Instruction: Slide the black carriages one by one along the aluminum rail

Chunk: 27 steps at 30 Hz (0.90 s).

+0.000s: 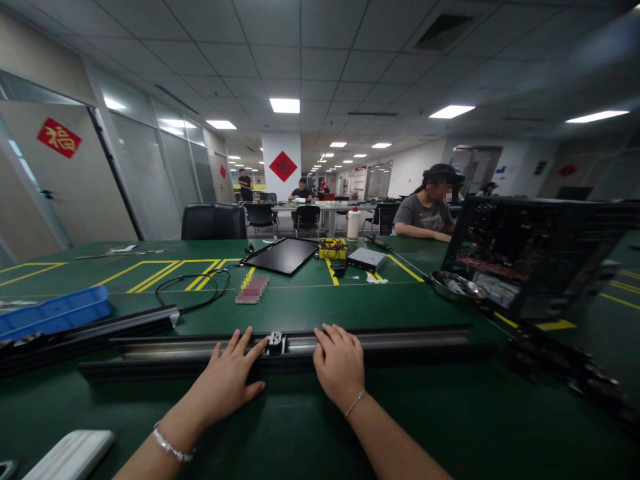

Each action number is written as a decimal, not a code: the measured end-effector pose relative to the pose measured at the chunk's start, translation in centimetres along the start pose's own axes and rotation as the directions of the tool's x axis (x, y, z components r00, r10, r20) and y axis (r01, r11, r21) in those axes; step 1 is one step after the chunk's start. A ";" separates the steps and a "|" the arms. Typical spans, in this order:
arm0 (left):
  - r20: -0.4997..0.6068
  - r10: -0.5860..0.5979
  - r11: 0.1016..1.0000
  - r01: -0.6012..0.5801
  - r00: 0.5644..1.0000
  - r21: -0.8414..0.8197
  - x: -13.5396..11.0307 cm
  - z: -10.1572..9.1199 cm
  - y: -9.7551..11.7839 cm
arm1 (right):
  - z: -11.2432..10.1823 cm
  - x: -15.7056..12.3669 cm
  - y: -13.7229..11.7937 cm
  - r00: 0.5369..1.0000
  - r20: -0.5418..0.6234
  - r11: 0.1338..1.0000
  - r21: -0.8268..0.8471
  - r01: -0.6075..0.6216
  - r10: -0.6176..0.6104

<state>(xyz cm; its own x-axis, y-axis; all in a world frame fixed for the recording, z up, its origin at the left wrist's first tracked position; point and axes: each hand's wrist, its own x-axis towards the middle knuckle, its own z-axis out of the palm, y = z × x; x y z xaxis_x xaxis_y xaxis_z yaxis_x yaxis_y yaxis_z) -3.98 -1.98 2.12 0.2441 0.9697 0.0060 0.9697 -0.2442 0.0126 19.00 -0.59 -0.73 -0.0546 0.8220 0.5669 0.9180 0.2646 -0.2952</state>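
A long dark metal rail (400, 341) lies across the green table in front of me. My left hand (231, 379) rests flat on it, fingers spread, with the index finger touching a small black and white clip (275, 343) that sits on the rail. My right hand (339, 360) lies on the rail just right of the clip, fingers curled over its top edge. Neither hand holds anything that I can see.
A second rail (90, 328) and a blue bin (55, 311) lie at left. An open computer case (530, 253) stands at right with a metal bowl (457, 285) beside it. A black panel (285, 255), cable (193, 287) and small boxes sit farther back. A person sits at the far right.
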 end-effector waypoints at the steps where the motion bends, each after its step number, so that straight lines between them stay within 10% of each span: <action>1: -0.007 0.001 1.000 -0.001 1.000 -0.001 0.0 0.1 0.0 | 0.0 0.0 0.0 1.000 0.001 1.000 -0.001 0.001 -0.001; 27: 0.014 -0.030 0.998 0.031 0.999 -0.057 0.0 -0.3 0.4 | 0.1 0.0 0.0 1.000 0.003 1.000 0.007 -0.002 0.002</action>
<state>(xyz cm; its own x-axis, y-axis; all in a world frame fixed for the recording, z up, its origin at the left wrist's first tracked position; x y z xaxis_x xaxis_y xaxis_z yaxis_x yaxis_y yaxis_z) -3.59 -2.13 2.41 0.2147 0.9766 -0.0087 0.9744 -0.2136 0.0702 18.95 -0.56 -0.78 -0.0540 0.8242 0.5637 0.9152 0.2666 -0.3022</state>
